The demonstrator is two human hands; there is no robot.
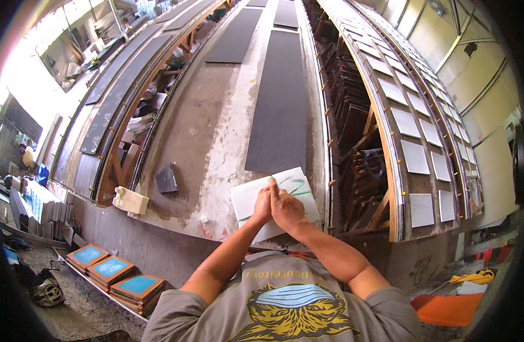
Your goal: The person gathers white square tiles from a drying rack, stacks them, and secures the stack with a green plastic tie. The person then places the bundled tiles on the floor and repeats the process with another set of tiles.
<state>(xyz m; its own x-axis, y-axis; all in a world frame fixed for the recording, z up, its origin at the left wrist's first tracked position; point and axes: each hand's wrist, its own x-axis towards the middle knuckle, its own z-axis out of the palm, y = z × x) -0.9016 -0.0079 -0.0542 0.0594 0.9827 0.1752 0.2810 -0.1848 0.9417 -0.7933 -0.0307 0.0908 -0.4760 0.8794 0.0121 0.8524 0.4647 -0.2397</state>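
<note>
A white stack of sheets or folded cloth [248, 194] lies askew at the near end of the long middle table [185, 142]. Thin green strands [299, 190] cross its top. Over the middle of the stack, my left hand [263, 202] and my right hand [286, 211] meet, pressed against each other. Both hands have their fingers closed, with one finger or thumb pointing away from me. Whatever sits between them is hidden. Just beyond the stack, a long dark panel [278, 108] lies flat.
A cream plastic jug [130, 200] stands at the table's near left corner, close to a small dark square piece [166, 178]. White squares [415, 157] line the right-hand table. Wooden frames with blue mesh [137, 285] are stacked low at left. Something orange [450, 309] lies at lower right.
</note>
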